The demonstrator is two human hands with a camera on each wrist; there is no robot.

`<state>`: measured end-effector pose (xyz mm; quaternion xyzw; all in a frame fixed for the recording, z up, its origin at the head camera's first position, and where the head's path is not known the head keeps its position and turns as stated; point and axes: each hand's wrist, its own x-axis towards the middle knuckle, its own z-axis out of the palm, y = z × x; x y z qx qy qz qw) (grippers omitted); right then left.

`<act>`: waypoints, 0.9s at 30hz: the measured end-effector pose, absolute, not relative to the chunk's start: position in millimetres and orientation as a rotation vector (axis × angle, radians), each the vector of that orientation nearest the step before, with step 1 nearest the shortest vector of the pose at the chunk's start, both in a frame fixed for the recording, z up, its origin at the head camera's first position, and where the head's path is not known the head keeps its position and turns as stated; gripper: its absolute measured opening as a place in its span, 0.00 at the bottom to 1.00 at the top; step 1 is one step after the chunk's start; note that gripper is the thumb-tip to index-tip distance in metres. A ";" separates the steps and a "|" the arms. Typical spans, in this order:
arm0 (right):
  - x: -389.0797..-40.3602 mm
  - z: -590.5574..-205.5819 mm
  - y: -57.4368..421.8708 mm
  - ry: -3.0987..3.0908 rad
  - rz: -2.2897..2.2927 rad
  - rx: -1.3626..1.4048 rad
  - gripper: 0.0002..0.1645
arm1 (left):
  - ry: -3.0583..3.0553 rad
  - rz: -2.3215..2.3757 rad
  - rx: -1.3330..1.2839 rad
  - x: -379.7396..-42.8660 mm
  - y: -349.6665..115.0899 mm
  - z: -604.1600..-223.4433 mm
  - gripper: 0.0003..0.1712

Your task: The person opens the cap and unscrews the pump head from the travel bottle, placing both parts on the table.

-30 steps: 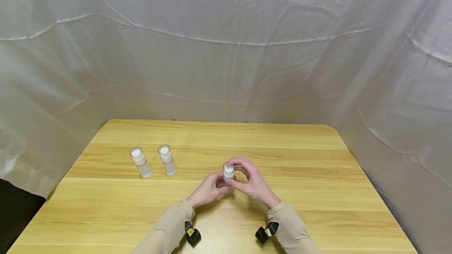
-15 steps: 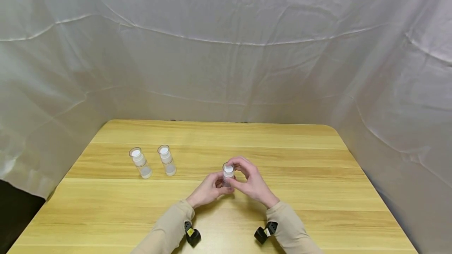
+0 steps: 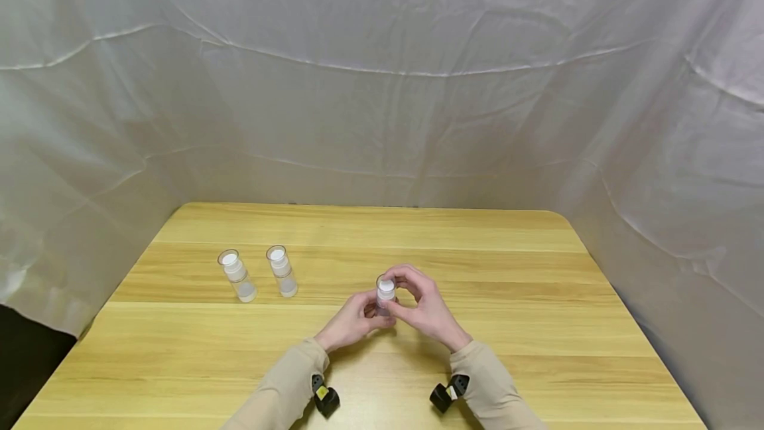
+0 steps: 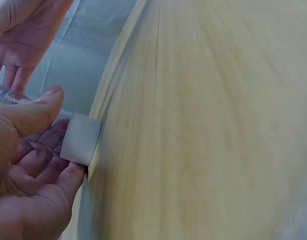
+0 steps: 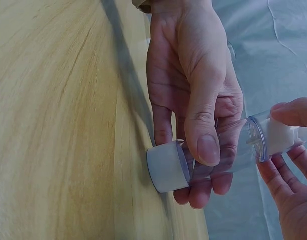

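Note:
A small clear bottle with a white top under a clear cap stands upright near the table's middle. In the right wrist view my left hand wraps the clear body, thumb across its front, just above the white base. My right hand grips the upper part from the right, with fingertips and thumb around the clear cap. Seen from the left wrist, the white base sits right at the tabletop, and the left thumb hides part of the body.
Two similar bottles, a left one and a right one, stand upright on the left of the wooden table. A pale cloth curtain encloses the table at the back and sides. Both wrists wear black cameras.

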<state>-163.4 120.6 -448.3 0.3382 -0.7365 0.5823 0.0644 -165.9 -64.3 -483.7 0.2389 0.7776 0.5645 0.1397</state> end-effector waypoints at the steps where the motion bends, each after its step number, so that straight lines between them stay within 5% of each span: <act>1: -163.1 -447.3 120.6 -2.226 1.761 1.017 0.22 | 2.248 1.632 0.691 -166.1 -64.4 -483.7 0.22; 27: -168.2 -428.7 125.1 -2.051 1.865 1.076 0.21 | 2.224 1.656 0.673 -166.0 -64.3 -484.6 0.25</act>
